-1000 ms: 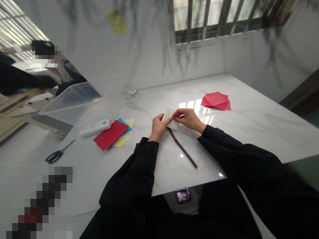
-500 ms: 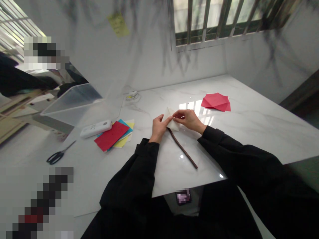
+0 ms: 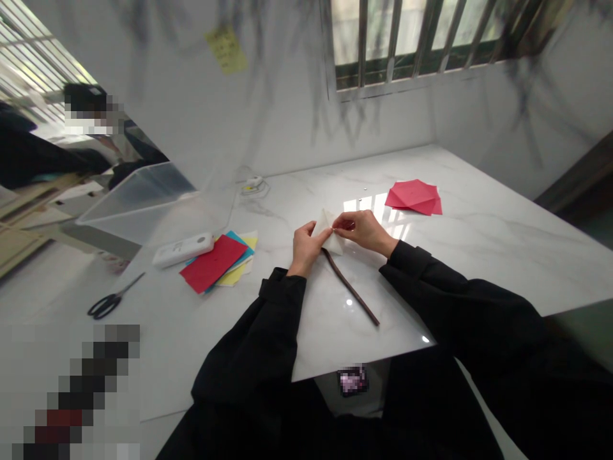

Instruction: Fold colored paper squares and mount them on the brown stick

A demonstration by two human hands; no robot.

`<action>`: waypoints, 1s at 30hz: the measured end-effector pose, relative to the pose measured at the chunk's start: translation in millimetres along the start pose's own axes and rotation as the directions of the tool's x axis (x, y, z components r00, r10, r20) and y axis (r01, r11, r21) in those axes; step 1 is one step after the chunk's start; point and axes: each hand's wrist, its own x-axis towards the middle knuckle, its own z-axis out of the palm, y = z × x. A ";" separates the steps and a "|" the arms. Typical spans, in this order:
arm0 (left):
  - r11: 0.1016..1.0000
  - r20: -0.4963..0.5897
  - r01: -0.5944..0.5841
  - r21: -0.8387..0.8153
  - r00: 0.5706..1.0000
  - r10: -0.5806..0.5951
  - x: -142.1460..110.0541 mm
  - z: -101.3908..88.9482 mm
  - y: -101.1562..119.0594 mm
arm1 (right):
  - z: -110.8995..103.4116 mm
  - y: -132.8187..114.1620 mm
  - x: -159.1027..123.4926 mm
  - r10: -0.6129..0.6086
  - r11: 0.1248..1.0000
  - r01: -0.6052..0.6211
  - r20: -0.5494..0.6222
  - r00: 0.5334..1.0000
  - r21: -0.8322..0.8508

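A small folded piece of white paper is pinched between both hands over the white marble table. My left hand grips its left side with closed fingers. My right hand pinches its right edge with thumb and fingers. A thin dark brown stick runs from under the paper toward me, lying on the table.
A folded red paper lies far right. A stack of red, blue and yellow sheets sits left, beside a white oblong device. Black scissors lie further left. A clear plastic bin stands behind. Another person is at far left.
Both hands have stayed on the white paper with only slight finger shifts. The view has moved a little.
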 end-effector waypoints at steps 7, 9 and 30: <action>0.999 -0.012 -0.014 0.036 1.000 0.015 -0.1 -0.2 -0.7 | 1.1 -5.4 -0.4 -0.049 0.993 0.047 -0.018 0.999 -0.109; 1.000 -0.027 0.000 0.009 1.000 0.000 -0.9 0.6 0.0 | -0.2 -8.7 -0.3 -0.070 0.985 0.068 -0.011 0.997 -0.161; 0.967 -0.180 0.170 -0.188 0.962 -0.205 4.9 -7.2 6.2 | -14.8 22.8 1.9 0.177 0.961 -0.172 0.005 0.984 -0.219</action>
